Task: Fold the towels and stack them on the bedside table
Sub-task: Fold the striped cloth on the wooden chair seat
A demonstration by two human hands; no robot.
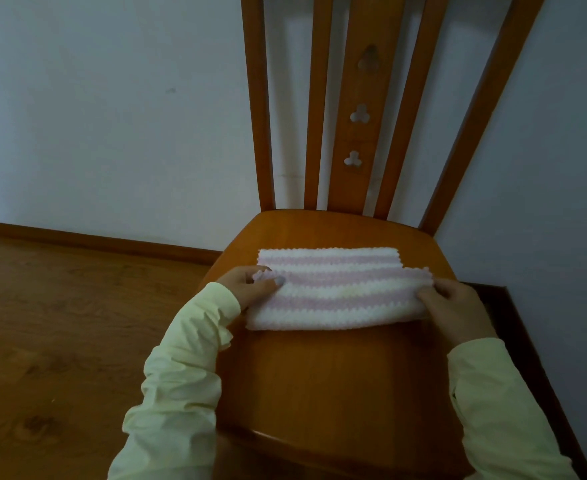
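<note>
Between the left hand [250, 285] and right hand [454, 306], each pinching one end, a striped towel [337, 289] lies partly folded on the chair seat [337, 375]; stacking apparently not yet begun.

We have 1 view, worn on the head, looking forward and steeply down from close above the chair [350, 223]. It faces the backrest [357, 133] and the wall [112, 116]. The left hand [250, 287] and right hand [454, 310] reach mid-frame over the seat [337, 375], whose front edge lies low in frame.

wooden chair [333, 375] against pale wall [112, 116], wood-look floor [60, 323], skirting board [94, 240]
</note>
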